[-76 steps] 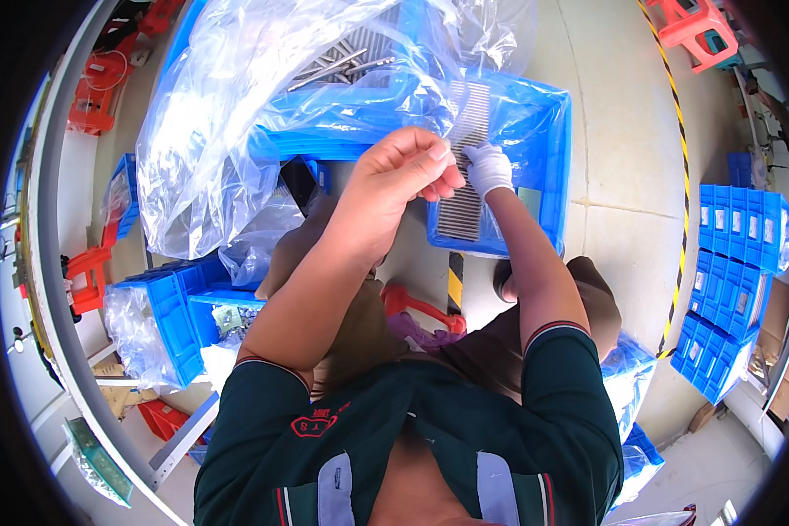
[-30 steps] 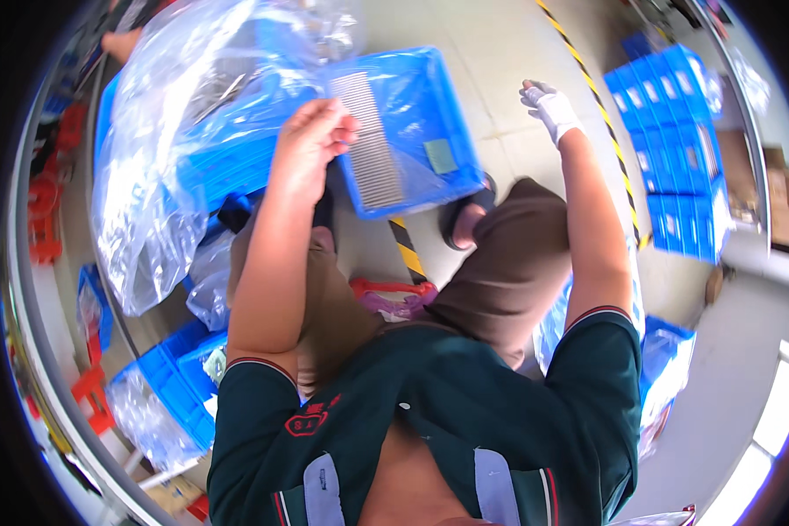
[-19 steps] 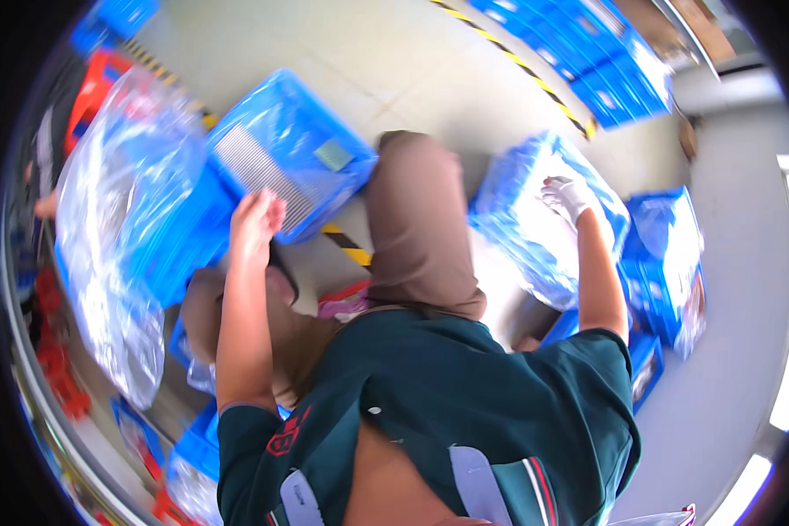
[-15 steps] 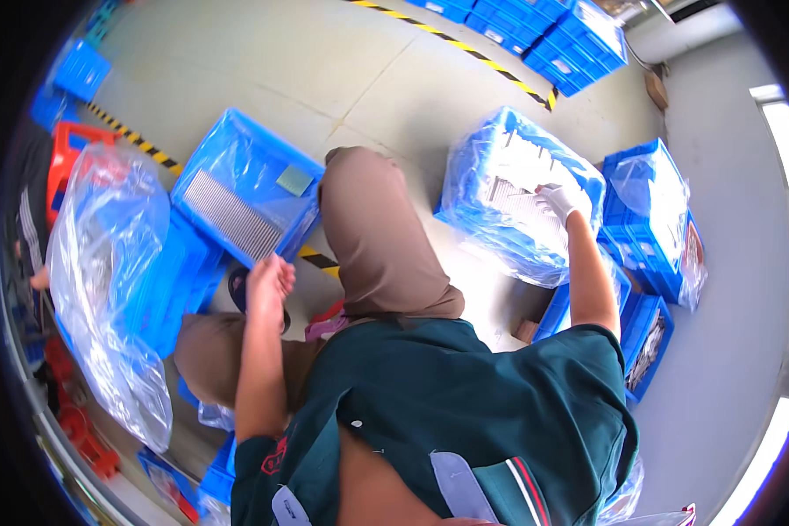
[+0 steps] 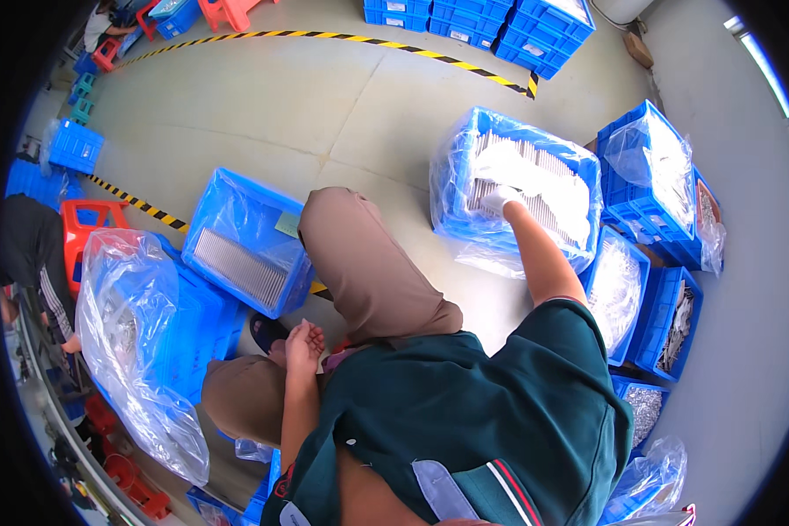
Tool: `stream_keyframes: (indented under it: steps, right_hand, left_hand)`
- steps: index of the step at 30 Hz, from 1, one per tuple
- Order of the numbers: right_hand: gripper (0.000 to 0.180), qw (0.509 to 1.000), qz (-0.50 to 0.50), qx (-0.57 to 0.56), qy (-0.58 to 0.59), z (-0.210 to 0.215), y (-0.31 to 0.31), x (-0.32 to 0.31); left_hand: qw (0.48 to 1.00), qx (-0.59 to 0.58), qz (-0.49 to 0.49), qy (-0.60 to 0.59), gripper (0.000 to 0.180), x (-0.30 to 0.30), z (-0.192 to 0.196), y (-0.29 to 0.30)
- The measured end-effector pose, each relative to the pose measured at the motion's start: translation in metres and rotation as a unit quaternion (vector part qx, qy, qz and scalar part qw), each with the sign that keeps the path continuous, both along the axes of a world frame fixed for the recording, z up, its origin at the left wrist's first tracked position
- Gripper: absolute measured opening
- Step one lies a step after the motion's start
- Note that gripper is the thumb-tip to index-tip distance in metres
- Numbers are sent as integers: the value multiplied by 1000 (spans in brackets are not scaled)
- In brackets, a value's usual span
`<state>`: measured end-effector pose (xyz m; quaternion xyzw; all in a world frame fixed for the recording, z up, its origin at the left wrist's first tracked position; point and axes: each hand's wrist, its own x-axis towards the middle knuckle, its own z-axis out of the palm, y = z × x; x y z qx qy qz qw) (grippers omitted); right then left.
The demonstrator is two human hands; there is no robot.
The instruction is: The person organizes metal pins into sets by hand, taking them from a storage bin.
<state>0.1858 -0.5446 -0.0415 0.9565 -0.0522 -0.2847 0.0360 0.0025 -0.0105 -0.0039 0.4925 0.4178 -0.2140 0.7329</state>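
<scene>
Since the earlier frame the right hand (image 5: 501,200), gloved white, has reached further into the plastic-lined blue crate (image 5: 465,210) on the floor, fingers curled on the pale metal strips (image 5: 535,180) filling it. The left hand (image 5: 303,340) rests loosely open by the knee (image 5: 359,263). A second blue crate (image 5: 237,230) holds one row of strips. Four smaller crates (image 5: 653,263) stand rightward.

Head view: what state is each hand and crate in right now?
Right hand: gloved, reaching into the lined crate.
Lined crate: open, bag-lined, holding thin metal strips.
Left hand: bare, empty, fingers loose by the knee.
Front crate: open, strips stacked along one side.
</scene>
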Motion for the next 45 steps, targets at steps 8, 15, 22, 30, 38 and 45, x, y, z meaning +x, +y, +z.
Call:
stream_keyframes:
  steps: [8, 15, 22, 30, 38, 45]
  right_hand:
    - [46, 933, -354, 33, -58, 5, 50, 13]
    - [52, 959, -283, -23, -8, -19, 43, 24]
    - [48, 969, -224, -105, 3, -28, 32, 32]
    - [50, 937, 56, -345, 14, -77, -1, 40]
    - [43, 938, 209, -269, 59, -37, 0, 32]
    - [42, 992, 86, -90, 33, -2, -6, 38]
  left_hand:
    - [1000, 8, -8, 1, 20, -2, -5, -2]
    - [999, 22, 4, -25, 22, 1, -2, -6]
    - [999, 16, 1, -46, 23, -2, -16, -2]
    - [998, 43, -1, -49, 26, -7, -16, -2]
    - [997, 50, -16, -56, 27, -2, -4, -7]
    - [995, 61, -9, -76, 28, 2, -10, -14]
